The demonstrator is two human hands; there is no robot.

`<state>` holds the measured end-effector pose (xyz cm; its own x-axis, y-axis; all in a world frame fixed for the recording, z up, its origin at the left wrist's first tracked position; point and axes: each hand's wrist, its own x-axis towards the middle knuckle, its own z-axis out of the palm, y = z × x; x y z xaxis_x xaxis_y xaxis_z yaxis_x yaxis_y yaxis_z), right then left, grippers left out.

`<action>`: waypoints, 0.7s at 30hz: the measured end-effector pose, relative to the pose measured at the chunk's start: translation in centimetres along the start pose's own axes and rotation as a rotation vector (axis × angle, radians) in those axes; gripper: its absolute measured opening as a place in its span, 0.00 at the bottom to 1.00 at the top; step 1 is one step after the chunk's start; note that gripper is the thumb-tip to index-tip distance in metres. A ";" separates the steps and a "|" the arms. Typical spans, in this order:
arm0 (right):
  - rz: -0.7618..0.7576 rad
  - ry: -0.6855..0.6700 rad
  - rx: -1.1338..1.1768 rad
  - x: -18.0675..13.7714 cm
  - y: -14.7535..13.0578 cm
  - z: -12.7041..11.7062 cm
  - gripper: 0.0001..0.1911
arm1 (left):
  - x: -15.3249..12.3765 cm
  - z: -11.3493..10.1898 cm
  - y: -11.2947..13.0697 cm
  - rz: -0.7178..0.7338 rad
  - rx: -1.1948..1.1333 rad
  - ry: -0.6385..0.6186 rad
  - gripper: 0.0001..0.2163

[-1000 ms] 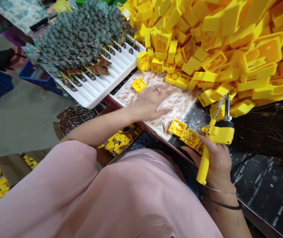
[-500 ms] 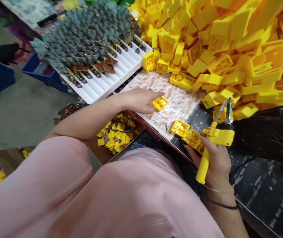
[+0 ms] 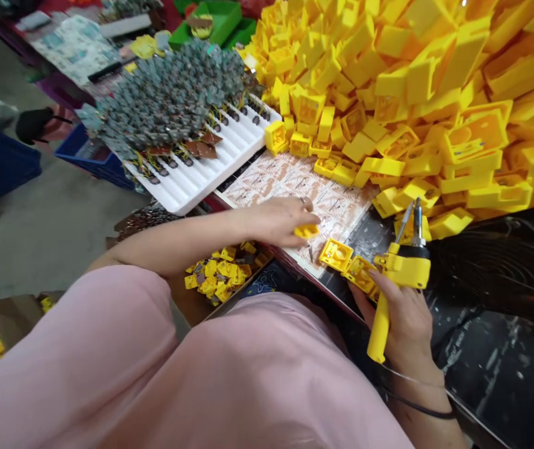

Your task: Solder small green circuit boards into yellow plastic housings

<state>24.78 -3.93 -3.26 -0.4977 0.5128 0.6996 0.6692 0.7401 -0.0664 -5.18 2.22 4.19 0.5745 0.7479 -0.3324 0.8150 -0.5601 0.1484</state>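
My left hand point(image 3: 281, 221) is curled over a small yellow plastic case point(image 3: 307, 231) at the board's front edge; its fingers hide most of the case. In my right hand point(image 3: 407, 315) is a yellow soldering gun point(image 3: 402, 268), its metal tip and thin side tube pointing away from me. Beside the right fingers lies an open yellow case point(image 3: 361, 273), and a third open case point(image 3: 336, 254) sits between it and my left hand. The right fingertips reach the nearer case; whether they grip it I cannot tell.
A large heap of yellow cases point(image 3: 388, 93) covers the back right. At the left, a white ribbed tray point(image 3: 192, 187) bears many grey wired parts point(image 3: 168, 93). Below the table edge stands a box of yellow pieces point(image 3: 220, 274). A black cable point(image 3: 463, 312) crosses the dark tabletop.
My left hand has closed further over its case and drawn it toward the other two cases. The view has shifted slightly. My right hand still holds the soldering gun in much the same place.
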 end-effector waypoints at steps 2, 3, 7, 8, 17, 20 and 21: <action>-0.010 0.037 -0.030 0.0 0.2 0.1 0.30 | 0.5 0.6 1.7 0.003 -0.022 0.054 0.32; -0.010 0.055 -0.044 -0.1 0.4 0.1 0.30 | 0.6 0.6 2.1 0.008 -0.022 0.072 0.35; 0.049 0.089 -0.074 -1.1 1.2 0.5 0.23 | -2.0 -1.8 -1.2 -0.157 0.138 0.047 0.32; 0.062 0.083 -0.075 -1.4 1.3 0.6 0.22 | -3.4 -2.8 -3.0 -0.244 0.218 0.020 0.34; 0.060 0.056 -0.063 -1.6 0.4 0.2 0.32 | -10.2 -4.4 -16.1 -0.644 0.383 0.043 0.27; 0.033 0.058 -0.074 -1.5 0.4 0.0 0.35 | -10.7 -4.0 -17.2 -0.705 0.243 0.316 0.27; 0.018 0.062 -0.086 -1.5 0.4 0.0 0.34 | -11.2 -4.4 -17.2 -0.719 0.174 0.412 0.27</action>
<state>25.81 -4.36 -4.32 -0.4516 0.4960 0.7416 0.7240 0.6895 -0.0203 -25.33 5.07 9.43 -0.0701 0.9943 0.0801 0.9888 0.0799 -0.1262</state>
